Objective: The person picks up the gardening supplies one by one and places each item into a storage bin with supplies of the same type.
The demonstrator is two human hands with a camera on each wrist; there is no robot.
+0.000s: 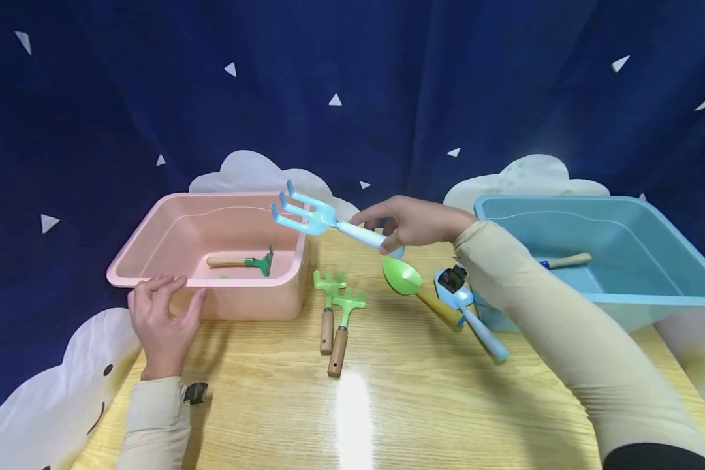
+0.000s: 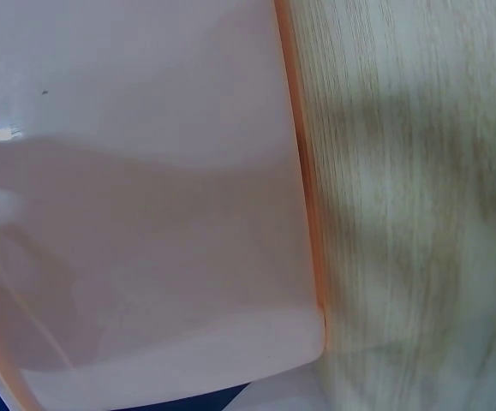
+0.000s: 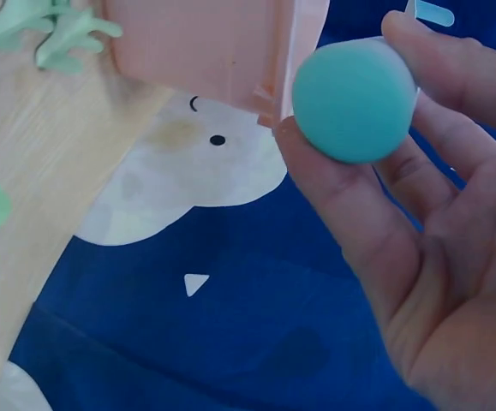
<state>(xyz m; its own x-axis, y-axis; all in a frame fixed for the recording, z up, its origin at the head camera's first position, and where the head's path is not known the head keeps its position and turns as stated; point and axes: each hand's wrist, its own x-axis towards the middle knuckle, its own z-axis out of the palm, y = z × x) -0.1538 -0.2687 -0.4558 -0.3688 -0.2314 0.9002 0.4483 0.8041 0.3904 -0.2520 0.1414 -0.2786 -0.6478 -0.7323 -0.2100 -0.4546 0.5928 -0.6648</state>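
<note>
My right hand (image 1: pixel 414 222) pinches the pale blue handle of a small garden fork (image 1: pixel 314 219) between thumb and fingers. The fork is held in the air, its prongs toward the pink bin (image 1: pixel 270 297) and over its right end. From the right wrist view, the rounded handle end (image 3: pixel 355 103) faces the camera, with fingers and thumb around it. At the pink bin's near rim, my left hand (image 1: pixel 164 326) rests with its fingertips on the edge. Inside that bin lies a small green rake (image 1: pixel 241 261) with a wooden handle.
Two green forks (image 1: pixel 335 320) with wooden handles lie between the bins. Right of them are a green trowel (image 1: pixel 405 277) with a yellow handle and a blue trowel (image 1: pixel 484 336). A blue bin (image 1: pixel 611 297) holds a wooden-handled tool (image 1: pixel 570 260). A dark blue curtain (image 1: pixel 388 78) hangs behind.
</note>
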